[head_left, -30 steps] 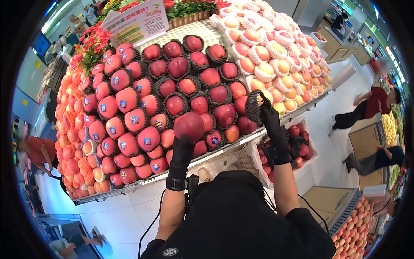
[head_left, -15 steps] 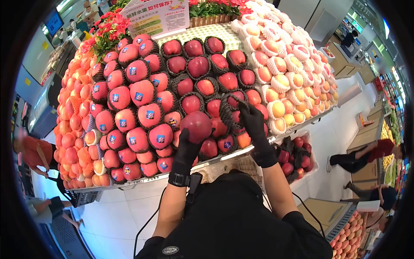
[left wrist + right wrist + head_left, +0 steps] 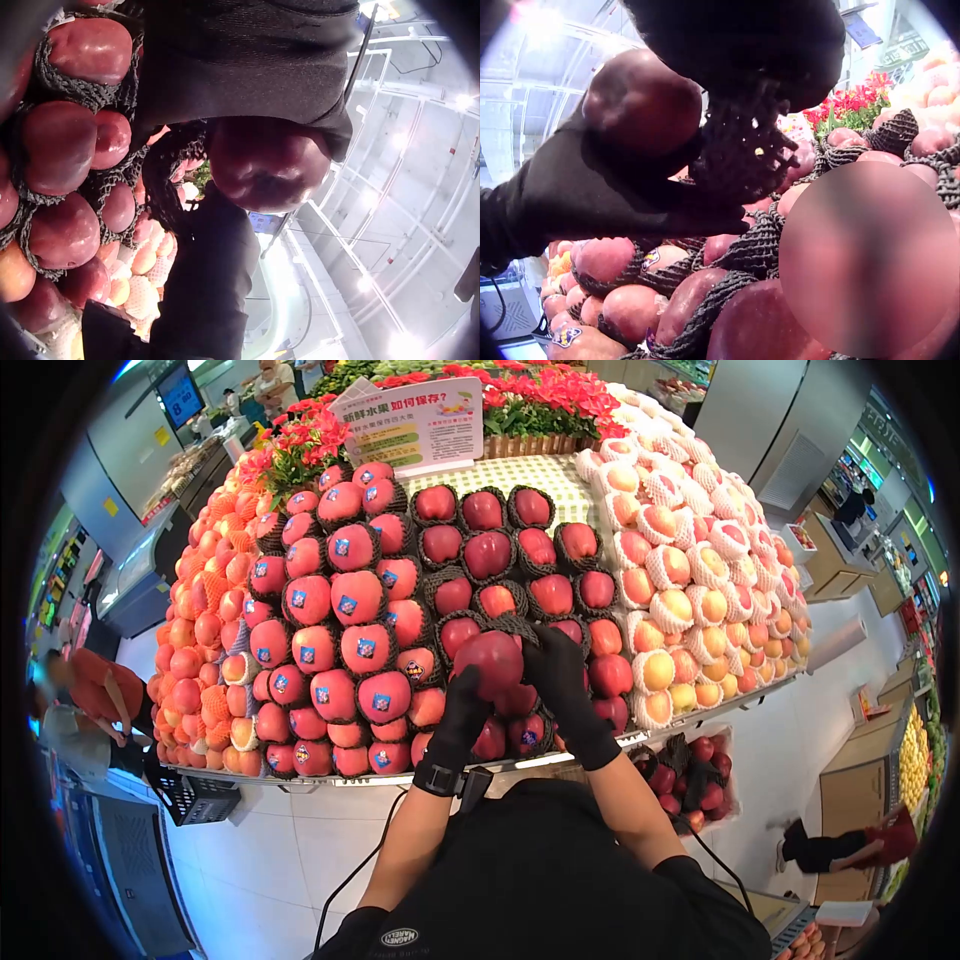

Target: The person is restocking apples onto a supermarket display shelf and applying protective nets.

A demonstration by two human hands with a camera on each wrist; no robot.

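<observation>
A dark red apple [image 3: 489, 663] rests in the curled fingers of my gloved left hand [image 3: 463, 712], above the display. In the left wrist view the apple [image 3: 268, 166] shows its underside, with the hand [image 3: 247, 67] round it. My gloved right hand [image 3: 560, 678] is beside it and pinches a black foam net [image 3: 512, 626]. The right wrist view shows the net [image 3: 742, 142] hanging from the fingers of the right hand [image 3: 742, 45], close to the apple [image 3: 643, 102] and over the left hand's fingers [image 3: 697, 217].
Netted red apples [image 3: 487, 555] fill the middle of the stand, stickered apples [image 3: 358, 597] its left. White-netted fruit [image 3: 672, 565] is piled on the right. A sign [image 3: 415, 426] and red flowers [image 3: 560, 400] stand behind. A crate of apples [image 3: 700, 785] sits below, right.
The right hand with the net has come in from the right, close to the apple in the left hand. The head view has shifted, so the display appears further right.
</observation>
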